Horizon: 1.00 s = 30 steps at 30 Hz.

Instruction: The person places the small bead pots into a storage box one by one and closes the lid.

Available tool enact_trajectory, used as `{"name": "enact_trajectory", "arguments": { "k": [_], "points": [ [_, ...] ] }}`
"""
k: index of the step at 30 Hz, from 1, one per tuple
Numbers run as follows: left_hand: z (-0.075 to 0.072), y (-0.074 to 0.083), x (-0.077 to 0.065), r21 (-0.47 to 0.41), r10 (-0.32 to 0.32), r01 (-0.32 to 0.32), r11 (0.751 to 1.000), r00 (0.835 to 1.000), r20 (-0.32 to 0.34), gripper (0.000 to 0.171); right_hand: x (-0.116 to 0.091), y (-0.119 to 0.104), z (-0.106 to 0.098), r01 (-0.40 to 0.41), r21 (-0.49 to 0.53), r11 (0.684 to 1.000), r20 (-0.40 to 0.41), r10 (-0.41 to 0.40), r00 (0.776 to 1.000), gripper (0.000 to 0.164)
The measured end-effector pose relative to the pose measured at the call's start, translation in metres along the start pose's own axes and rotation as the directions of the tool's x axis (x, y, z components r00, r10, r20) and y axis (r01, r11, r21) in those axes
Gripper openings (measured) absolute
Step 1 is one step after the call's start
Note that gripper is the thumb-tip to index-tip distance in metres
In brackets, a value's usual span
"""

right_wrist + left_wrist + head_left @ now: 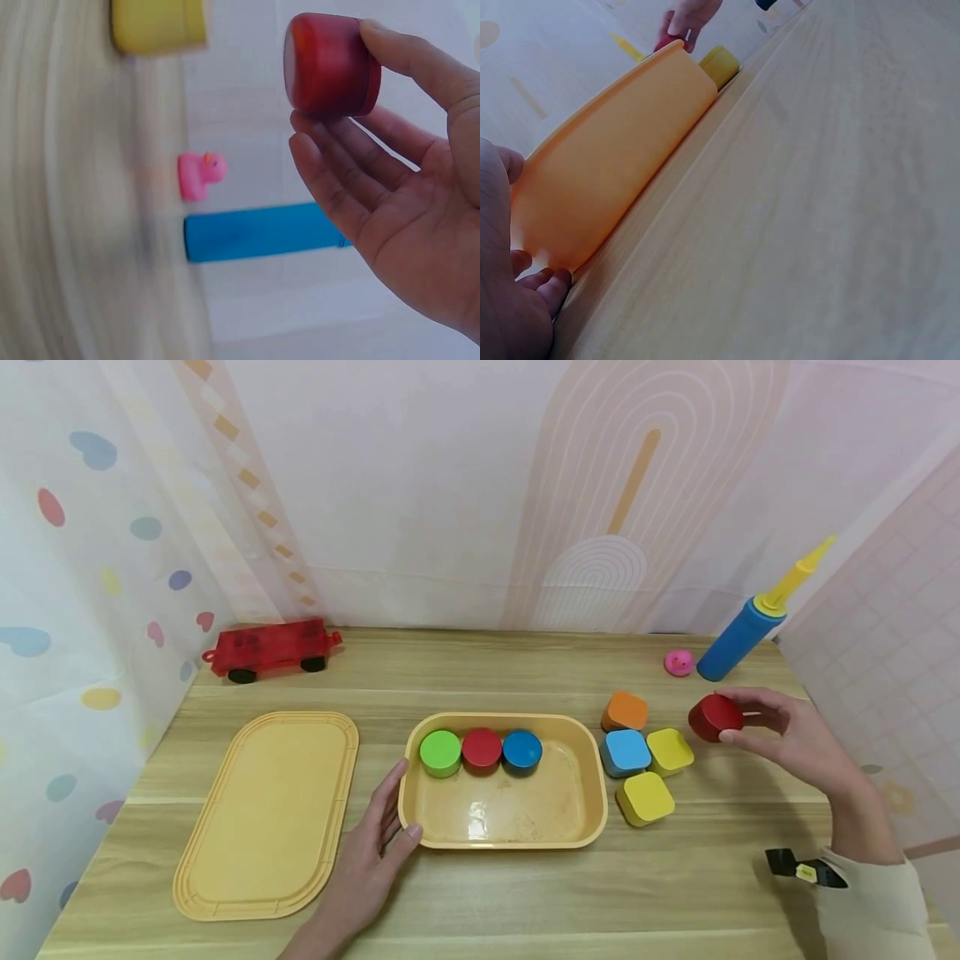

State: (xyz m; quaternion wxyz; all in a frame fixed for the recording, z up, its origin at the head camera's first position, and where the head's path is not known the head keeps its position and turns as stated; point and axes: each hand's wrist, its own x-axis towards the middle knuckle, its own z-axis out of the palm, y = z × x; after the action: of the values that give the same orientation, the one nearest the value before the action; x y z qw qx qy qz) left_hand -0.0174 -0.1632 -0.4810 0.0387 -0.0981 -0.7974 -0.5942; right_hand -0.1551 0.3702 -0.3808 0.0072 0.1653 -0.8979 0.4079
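Note:
High over the table's right side, my right hand [798, 735] pinches a red round block [716, 717] between thumb and fingers. The right wrist view shows that red block [328, 66] tipped on its side, thumb on one end. My left hand [375, 847] holds the left end of a yellow-orange plastic tub [510, 843], thumb at its near corner and fingers along the end wall. Inside the tub, a green round block [441, 753], another red round block [482, 751] and a blue round block [522, 752] stand in a row along the far wall.
Right of the tub stand orange [625, 711], light blue [626, 752] and two yellow square blocks [646, 799]. Behind are a pink duck [678, 662] and a blue-yellow pump [738, 639]. A flat lid [273, 810] lies left; a red wheeled toy [272, 647] stands far left.

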Motion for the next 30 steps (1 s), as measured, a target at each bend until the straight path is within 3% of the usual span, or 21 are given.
{"name": "enact_trajectory", "arguments": {
  "k": [9, 20, 30],
  "points": [
    [0.000, 0.000, 0.000, -0.003, 0.000, 0.000, 1.000, 1.000, 0.002, 0.074, -0.002, -0.030, 0.011, 0.030, 0.000, 1.000, -0.036, -0.030, 0.999, 0.052],
    [0.000, 0.000, 0.001, -0.013, 0.003, -0.003, 1.000, 1.000, 0.000, 0.073, 0.001, -0.050, 0.031, 0.150, 0.047, 0.988, -0.048, -0.148, 0.988, 0.057],
    [0.000, 0.001, 0.000, -0.010, 0.014, -0.014, 1.000, 1.000, -0.009, 0.074, 0.002, -0.064, 0.051, 0.133, 0.009, 0.991, -0.040, -0.132, 0.990, 0.053]
  ]
}}
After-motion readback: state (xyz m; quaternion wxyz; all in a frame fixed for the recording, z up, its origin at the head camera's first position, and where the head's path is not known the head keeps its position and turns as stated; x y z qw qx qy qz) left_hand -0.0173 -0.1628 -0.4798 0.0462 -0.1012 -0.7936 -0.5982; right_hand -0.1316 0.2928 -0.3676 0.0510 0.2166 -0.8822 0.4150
